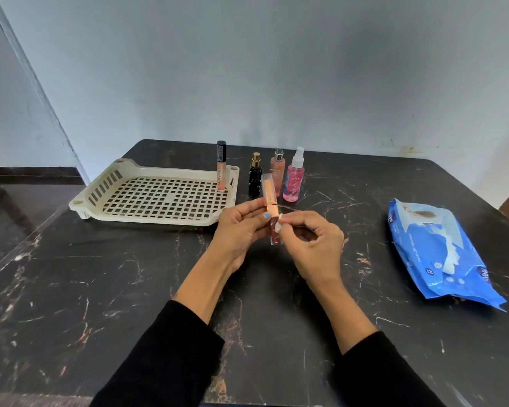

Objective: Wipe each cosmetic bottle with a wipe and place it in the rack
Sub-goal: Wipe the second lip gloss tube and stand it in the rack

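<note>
My left hand [241,227] grips a slim lip-gloss tube [269,198] with a rose-gold cap and dark red lower half, held upright above the table. My right hand [312,242] pinches a small white wipe [278,223] against the tube's lower part. A cream perforated rack [147,177] lies at the left; one lip-gloss tube with a black cap [221,165] stands in its far right corner. Right of the rack stand a black bottle with a gold cap [255,176], a peach spray bottle [277,168] and a pink spray bottle [294,179].
A blue pack of wet wipes [441,254] lies on the right of the dark marble table [130,289]. The table's left edge drops to the floor. A grey wall runs behind the table.
</note>
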